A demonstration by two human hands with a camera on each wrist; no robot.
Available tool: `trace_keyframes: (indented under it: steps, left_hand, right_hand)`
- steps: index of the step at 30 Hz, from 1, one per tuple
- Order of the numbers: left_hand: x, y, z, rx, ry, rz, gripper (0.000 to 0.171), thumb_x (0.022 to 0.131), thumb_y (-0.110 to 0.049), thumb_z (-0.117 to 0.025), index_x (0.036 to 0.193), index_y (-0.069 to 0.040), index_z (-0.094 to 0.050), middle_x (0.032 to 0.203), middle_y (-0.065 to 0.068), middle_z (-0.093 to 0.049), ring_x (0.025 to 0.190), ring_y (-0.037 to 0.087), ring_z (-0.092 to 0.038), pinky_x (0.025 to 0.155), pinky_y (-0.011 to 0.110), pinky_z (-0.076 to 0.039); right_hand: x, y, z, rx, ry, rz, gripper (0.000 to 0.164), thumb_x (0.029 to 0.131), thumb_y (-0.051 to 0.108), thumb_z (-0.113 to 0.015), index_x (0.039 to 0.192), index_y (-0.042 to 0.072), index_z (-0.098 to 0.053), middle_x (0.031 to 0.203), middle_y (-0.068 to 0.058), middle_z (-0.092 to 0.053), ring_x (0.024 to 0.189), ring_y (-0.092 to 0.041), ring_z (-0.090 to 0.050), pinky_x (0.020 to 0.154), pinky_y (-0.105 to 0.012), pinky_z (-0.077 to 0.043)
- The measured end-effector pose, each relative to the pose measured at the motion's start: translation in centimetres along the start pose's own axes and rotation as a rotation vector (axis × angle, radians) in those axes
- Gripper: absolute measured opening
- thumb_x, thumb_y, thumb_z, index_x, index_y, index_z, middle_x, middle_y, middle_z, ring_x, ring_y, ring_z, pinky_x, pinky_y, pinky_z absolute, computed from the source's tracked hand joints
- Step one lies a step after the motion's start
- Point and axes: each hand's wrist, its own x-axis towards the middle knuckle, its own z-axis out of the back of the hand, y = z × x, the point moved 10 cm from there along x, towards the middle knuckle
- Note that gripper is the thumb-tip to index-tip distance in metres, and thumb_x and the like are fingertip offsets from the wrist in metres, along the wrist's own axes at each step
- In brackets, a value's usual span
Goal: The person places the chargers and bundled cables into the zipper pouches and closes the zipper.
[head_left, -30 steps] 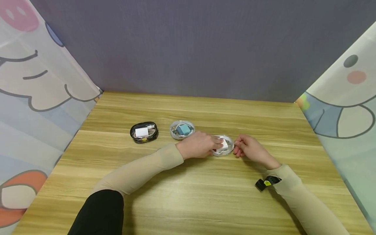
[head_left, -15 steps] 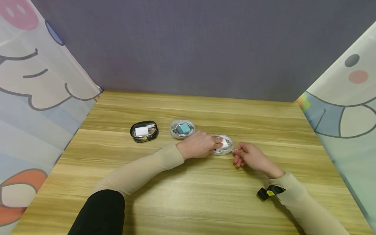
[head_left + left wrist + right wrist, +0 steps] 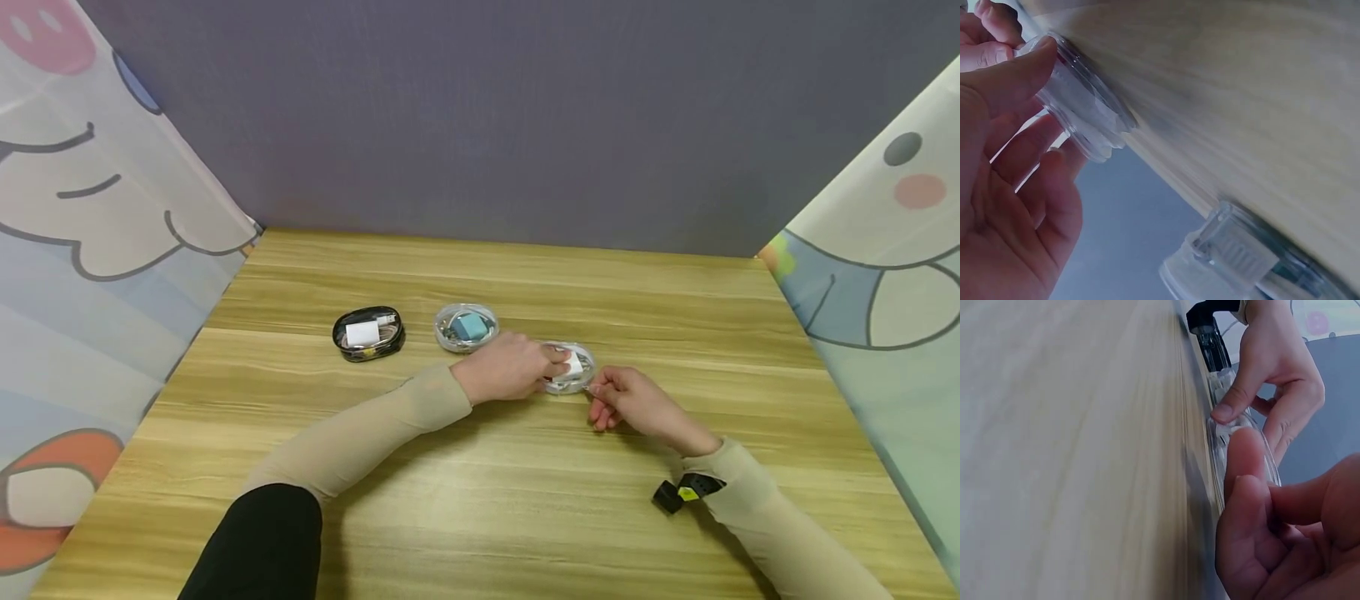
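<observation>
A clear oval plastic pouch with a white charger block inside sits right of the table's middle. My left hand grips its left side, with the thumb on the near side and the fingers around the back in the left wrist view. At the pouch's near right edge, my right hand pinches with thumb and index finger, the other fingers curled. What lies between those fingertips is mostly hidden; in the right wrist view the right fingers cover part of the pouch's rim.
To the left lies a second clear pouch with a blue charger block. Farther left is a black-trimmed pouch holding a white charger and cable. A grey panel rises at the back of the wooden table.
My right hand has slid along the pouch's right end, from its far part toward the near edge, then slightly left. My left hand has kept its grip in place.
</observation>
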Motion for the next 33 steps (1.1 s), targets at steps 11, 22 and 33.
trace_keyframes:
  steps: [11, 22, 33]
  left_hand:
    - [-0.4, -0.2, -0.4, -0.039, 0.066, 0.025, 0.058, 0.093, -0.042, -0.069, 0.145, -0.02, -0.055, 0.152, -0.004, -0.045, 0.13, 0.016, -0.052, 0.086, 0.033, -0.055]
    - [0.4, 0.6, -2.3, -0.044, 0.171, 0.113, 0.08, 0.098, -0.062, -0.048, 0.159, -0.015, -0.026, 0.165, 0.002, -0.017, 0.15, 0.021, -0.017, 0.115, 0.04, -0.031]
    - [0.2, 1.3, -2.1, -0.133, 0.152, 0.15, 0.075, 0.099, -0.058, -0.047, 0.158, -0.016, -0.028, 0.165, 0.0, -0.017, 0.151, 0.02, -0.013, 0.119, 0.039, -0.019]
  right_hand:
    - [-0.3, 0.4, 1.1, -0.045, -0.03, 0.036, 0.024, 0.105, 0.007, -0.048, 0.109, -0.013, -0.06, 0.083, -0.014, -0.068, 0.072, -0.025, -0.067, 0.063, -0.032, -0.058]
    - [-0.3, 0.2, 2.0, -0.041, -0.069, 0.047, 0.028, 0.105, 0.006, -0.048, 0.118, -0.016, -0.059, 0.086, -0.013, -0.069, 0.072, -0.022, -0.068, 0.066, -0.032, -0.058]
    - [-0.5, 0.3, 2.4, -0.103, -0.115, 0.087, 0.024, 0.104, 0.009, -0.052, 0.111, -0.01, -0.064, 0.085, -0.012, -0.069, 0.073, -0.023, -0.068, 0.065, -0.032, -0.058]
